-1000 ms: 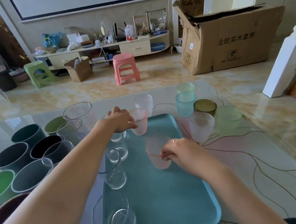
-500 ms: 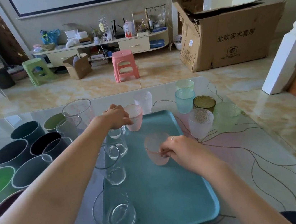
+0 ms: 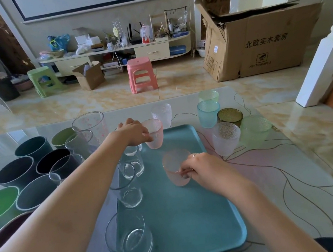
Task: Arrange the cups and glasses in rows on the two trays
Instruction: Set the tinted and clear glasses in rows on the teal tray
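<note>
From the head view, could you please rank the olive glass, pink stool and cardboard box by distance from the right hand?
1. Olive glass, on the table, right of the teal tray.
2. Pink stool, on the floor.
3. Cardboard box, far right.

Right hand.

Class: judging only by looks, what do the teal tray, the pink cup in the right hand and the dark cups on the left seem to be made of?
Teal tray: probably plastic, matte, even colour and rounded rim.
Pink cup in the right hand: frosted, dimpled and translucent, so textured glass or plastic; the look leaves it open.
Dark cups: opaque and matte with thin pale rims, possibly plastic.
</note>
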Tool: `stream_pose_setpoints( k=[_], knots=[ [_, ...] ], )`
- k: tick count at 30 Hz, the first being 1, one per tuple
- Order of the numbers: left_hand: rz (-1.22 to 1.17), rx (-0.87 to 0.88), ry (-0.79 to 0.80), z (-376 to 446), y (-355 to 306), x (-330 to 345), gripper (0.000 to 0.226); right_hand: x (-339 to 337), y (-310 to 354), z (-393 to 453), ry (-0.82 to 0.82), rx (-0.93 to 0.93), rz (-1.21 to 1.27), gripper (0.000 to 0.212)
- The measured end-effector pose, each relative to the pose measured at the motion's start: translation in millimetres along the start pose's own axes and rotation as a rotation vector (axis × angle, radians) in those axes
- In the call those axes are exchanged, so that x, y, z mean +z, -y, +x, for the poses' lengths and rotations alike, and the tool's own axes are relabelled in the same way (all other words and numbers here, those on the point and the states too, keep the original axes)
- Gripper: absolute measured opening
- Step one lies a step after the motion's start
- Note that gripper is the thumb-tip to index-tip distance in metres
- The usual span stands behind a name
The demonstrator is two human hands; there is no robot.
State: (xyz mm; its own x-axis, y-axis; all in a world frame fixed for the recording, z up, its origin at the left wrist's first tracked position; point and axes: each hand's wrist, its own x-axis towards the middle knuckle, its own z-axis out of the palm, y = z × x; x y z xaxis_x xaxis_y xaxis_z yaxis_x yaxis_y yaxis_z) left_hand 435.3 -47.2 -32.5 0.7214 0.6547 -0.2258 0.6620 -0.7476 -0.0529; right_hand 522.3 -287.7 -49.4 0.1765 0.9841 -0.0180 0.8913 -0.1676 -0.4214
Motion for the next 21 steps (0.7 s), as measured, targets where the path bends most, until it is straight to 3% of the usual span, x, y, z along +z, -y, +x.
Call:
stream_pose_setpoints(
  k=[4, 11, 21],
  knots=[
    [-0.142, 0.024, -0.055, -3.6, 4.0, -5.8, 0.039, 1.2, -0.8, 0.6, -0.018, 0.0, 0.033, 0.023],
    [-0.252, -0.016, -0.107, -11.5, 12.9, -7.7, 0.055, 2.3, -1.3, -0.4, -0.023, -0.004, 0.037, 0.024],
    [-0.269, 0.054, -0.125, -3.8, 10.4, -1.6, 0.033, 3.2, -2.3, 0.8, -0.031, -0.01, 0.046, 0.023]
  ],
)
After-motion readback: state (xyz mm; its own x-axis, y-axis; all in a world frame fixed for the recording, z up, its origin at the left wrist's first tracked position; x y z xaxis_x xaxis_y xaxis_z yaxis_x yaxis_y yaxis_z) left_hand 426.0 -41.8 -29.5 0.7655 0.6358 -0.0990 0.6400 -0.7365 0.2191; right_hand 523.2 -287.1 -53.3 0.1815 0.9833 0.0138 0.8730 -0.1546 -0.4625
